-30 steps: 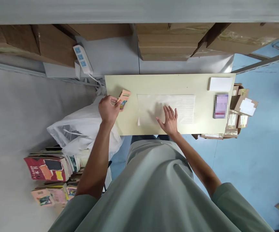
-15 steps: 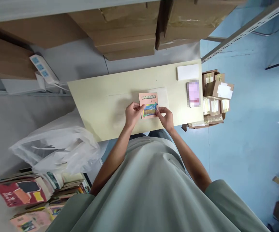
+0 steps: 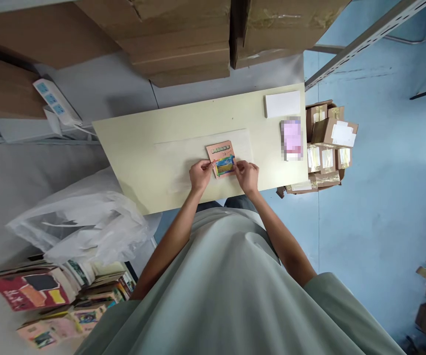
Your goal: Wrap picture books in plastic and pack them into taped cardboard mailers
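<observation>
A small pinkish-orange book with a landscape picture on its cover is held over the pale table. My left hand pinches its left edge between thumb and fingers. At the lower right edge, my right hand grips it the same way. The book tilts a little, its top leaning to the left. Under and behind it a thin pale sheet lies on the table, partly covered by the book and hands.
At the table's right end lie a white flat box and a blurred pink-purple item. Cardboard boxes hang over the far edge on a shelf. A plastic bag and stacked books are at left; parcels stand right.
The book has turned slightly counter-clockwise and shifted a little left with both hands still on it. The whole view has moved slightly too.
</observation>
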Tool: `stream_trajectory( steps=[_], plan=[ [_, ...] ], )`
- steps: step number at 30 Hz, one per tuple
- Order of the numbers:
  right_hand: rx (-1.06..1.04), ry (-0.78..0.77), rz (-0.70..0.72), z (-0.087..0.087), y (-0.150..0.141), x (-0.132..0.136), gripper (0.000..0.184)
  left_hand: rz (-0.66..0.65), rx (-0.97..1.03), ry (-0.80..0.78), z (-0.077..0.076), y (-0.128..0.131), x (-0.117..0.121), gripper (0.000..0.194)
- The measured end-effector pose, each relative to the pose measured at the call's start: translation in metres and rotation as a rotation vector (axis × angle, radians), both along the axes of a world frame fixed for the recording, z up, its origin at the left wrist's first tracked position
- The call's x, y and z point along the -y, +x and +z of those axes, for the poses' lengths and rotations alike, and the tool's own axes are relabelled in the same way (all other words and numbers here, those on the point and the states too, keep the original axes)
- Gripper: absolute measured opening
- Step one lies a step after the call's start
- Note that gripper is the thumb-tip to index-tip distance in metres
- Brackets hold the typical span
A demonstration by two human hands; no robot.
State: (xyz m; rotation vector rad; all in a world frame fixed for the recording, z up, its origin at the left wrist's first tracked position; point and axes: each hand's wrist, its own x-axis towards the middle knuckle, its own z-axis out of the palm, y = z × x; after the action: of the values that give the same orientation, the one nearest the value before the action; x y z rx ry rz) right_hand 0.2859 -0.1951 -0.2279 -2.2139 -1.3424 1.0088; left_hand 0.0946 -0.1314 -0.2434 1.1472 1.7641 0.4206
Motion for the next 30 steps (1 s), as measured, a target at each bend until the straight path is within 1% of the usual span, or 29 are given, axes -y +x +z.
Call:
stream_trajectory(
  steps=[4,6,9,11,13,16,19,22,25,28,30],
  plan=[
    [0.034,-0.003,0.044,0.004,0.006,0.002,0.016,0.028,0.05,-0.009,-0.008,-0.002,-0.002,0.023],
    [0.067,0.011,0.028,0.007,0.014,0.007,0.017,0.034,0.055,-0.003,-0.009,-0.002,-0.002,0.024],
    [0.154,0.038,-0.076,0.009,0.031,0.018,0.02,0.048,0.065,0.008,-0.008,-0.003,0.0,0.024],
    [0.173,0.038,-0.151,0.008,0.042,0.025,0.026,0.059,0.085,0.02,-0.007,-0.004,0.0,0.024],
    [0.129,0.025,-0.209,0.003,0.049,0.031,0.031,0.07,0.11,0.033,-0.007,-0.005,0.0,0.023],
    [0.024,-0.012,-0.29,-0.007,0.052,0.032,0.039,0.086,0.127,0.042,-0.009,-0.005,-0.001,0.021],
    [-0.015,-0.045,-0.345,-0.013,0.05,0.03,0.039,0.104,0.124,0.039,-0.01,-0.003,-0.001,0.022],
    [0.003,0.004,-0.315,-0.007,0.048,0.03,0.039,0.125,0.132,0.043,-0.01,0.0,-0.001,0.022],
    [0.061,0.097,-0.232,0.011,0.04,0.032,0.036,0.144,0.143,0.038,-0.01,0.002,0.0,0.022],
    [0.045,0.182,-0.132,0.028,0.023,0.031,0.029,0.15,0.146,0.034,-0.011,0.002,0.0,0.024],
    [-0.008,0.227,-0.048,0.033,0.009,0.028,0.024,0.158,0.159,0.044,-0.012,0.002,0.0,0.024]
  ],
)
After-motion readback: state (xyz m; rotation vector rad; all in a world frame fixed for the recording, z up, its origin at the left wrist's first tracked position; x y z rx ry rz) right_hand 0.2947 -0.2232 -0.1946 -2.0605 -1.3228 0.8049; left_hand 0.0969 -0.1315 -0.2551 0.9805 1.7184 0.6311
